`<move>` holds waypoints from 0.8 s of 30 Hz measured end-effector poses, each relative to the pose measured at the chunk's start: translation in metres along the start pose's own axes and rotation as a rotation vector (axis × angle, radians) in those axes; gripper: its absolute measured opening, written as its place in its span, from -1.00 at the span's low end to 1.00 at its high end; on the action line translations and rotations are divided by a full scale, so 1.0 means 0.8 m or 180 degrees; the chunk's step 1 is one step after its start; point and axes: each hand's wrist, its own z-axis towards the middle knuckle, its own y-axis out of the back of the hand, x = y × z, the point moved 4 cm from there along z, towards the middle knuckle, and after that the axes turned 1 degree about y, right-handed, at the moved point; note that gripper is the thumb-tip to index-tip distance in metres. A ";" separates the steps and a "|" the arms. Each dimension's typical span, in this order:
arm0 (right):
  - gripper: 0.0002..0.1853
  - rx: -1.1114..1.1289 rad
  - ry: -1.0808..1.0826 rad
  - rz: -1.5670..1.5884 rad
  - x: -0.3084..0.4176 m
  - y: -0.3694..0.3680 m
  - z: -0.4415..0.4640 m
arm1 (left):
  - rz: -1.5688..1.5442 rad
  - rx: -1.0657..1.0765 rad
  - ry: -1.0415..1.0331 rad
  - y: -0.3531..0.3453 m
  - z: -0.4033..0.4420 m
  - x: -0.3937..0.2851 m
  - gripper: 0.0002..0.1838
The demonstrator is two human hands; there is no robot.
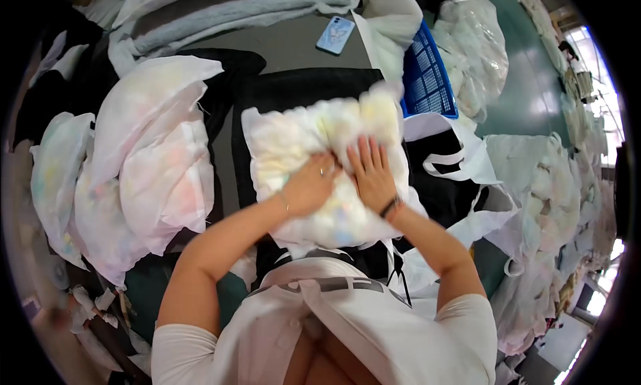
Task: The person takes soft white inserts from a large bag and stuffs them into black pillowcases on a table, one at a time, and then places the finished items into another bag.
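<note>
A stuffed white cushion [334,215], its pastel filling showing through the thin cover, lies in front of me on a black cloth [307,85]. My left hand [310,185], with a ring on one finger, presses down on the middle of the cushion with fingers stretched inward. Beside it my right hand [374,175] rests flat on the cushion, fingers spread and pointing away from me. Neither hand grips anything that I can see. The cushion's top edge is blurred.
Several similar stuffed cushions [167,178] are piled at the left. A blue plastic basket [427,75] stands at the right, near white cloth bags with straps [461,165]. A phone [335,36] lies on the grey table [290,51]. Rolled padding [234,21] lies along the back.
</note>
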 end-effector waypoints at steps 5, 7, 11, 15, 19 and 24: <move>-0.25 -0.0425 -0.0463 -0.0300 -0.080 -0.017 0.182 | 0.1248 -0.0934 0.0303 0.018 0.116 0.113 -0.44; -0.27 -0.0314 -0.0170 -0.0180 -0.063 -0.018 0.175 | 0.1064 -0.0608 0.0173 0.017 0.088 0.109 -0.44; -0.39 0.0450 0.0420 0.0401 0.022 -0.003 0.018 | 0.0013 0.0118 -0.0149 -0.004 -0.030 0.016 -0.42; -0.52 0.0410 0.0442 0.0833 0.023 0.005 0.002 | -0.0686 -0.0066 -0.0041 0.007 -0.022 0.010 -0.46; -0.61 0.0476 -0.0580 0.2804 -0.070 0.076 0.112 | -0.1029 -0.0274 0.0493 0.131 0.050 0.043 -0.46; -0.48 -0.1390 -0.0356 0.0945 -0.054 0.159 0.134 | 0.0458 -0.1904 0.0931 0.125 0.029 0.035 -0.32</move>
